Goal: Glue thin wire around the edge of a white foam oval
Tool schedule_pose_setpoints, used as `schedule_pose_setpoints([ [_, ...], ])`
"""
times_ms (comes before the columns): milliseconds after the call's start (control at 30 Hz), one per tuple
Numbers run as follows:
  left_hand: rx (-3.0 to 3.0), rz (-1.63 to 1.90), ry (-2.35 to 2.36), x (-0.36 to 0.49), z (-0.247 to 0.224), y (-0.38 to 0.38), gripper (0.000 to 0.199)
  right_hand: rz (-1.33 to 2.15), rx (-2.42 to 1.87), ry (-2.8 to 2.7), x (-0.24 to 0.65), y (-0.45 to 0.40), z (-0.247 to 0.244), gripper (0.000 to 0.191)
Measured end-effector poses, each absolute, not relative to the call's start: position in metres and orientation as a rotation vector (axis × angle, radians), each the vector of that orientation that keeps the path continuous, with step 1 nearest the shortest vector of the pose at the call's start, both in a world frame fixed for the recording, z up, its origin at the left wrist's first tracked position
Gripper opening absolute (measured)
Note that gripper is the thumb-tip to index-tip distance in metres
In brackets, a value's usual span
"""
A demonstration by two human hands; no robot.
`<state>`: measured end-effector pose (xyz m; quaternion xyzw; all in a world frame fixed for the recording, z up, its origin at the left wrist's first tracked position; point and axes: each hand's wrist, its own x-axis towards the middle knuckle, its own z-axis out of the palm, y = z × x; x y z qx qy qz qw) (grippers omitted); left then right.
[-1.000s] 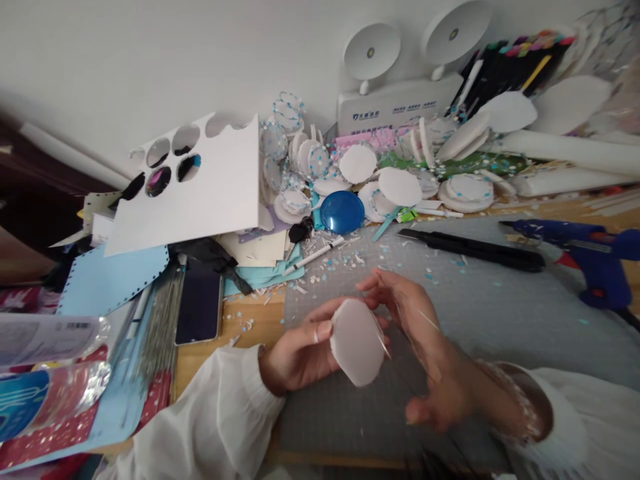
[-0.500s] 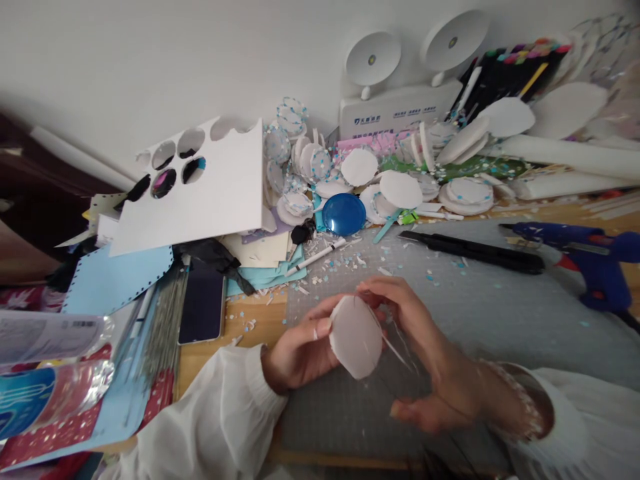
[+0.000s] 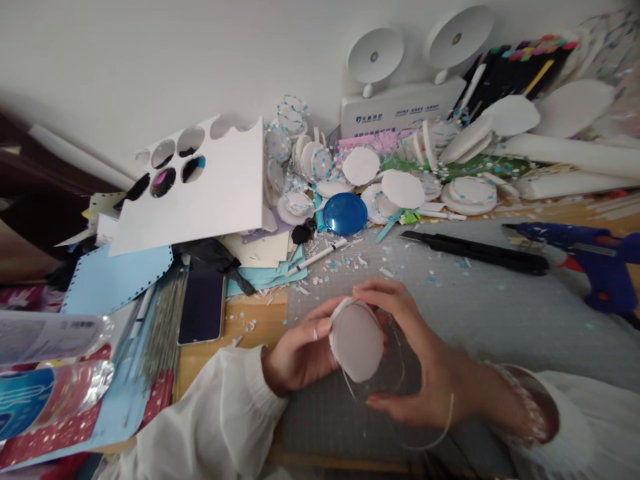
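A round white disc (image 3: pixel 357 343), which looks like foam board, is held at its left side between the thumb and fingers of my left hand (image 3: pixel 310 347). My right hand (image 3: pixel 415 353) curves around the disc's right side. Its index fingertip touches the top rim, while its thumb is spread apart below, off the disc. Other right fingers are partly hidden behind the disc. A thin whitish strand (image 3: pixel 440 437) hangs in a loop beside my right hand, and another fine end sticks out below the disc. What the strand is made of, I cannot tell.
White discs (image 3: pixel 403 189), some edged with blue dots, pile up along the wall. A blue round lid (image 3: pixel 345 213), black cutter (image 3: pixel 475 252) and blue glue gun (image 3: pixel 595 260) lie on the grey cutting mat (image 3: pixel 450 293). Left are a phone (image 3: pixel 201 305) and a white board with holes (image 3: pixel 220 187).
My right thumb has moved left, nearer the disc's lower edge. The strand end has swung from the disc's right side to below it. My left hand keeps its grip.
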<state>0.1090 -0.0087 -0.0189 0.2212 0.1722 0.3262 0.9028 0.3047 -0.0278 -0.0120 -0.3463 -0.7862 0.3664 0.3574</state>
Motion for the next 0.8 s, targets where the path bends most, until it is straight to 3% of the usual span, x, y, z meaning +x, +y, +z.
schedule_pose_setpoints([
  [800,0.583,0.646,0.357,0.105,-0.0282,-0.0099,0.067,0.909,-0.977,-2.073,0.3109,-0.0194,-0.0064,0.093],
])
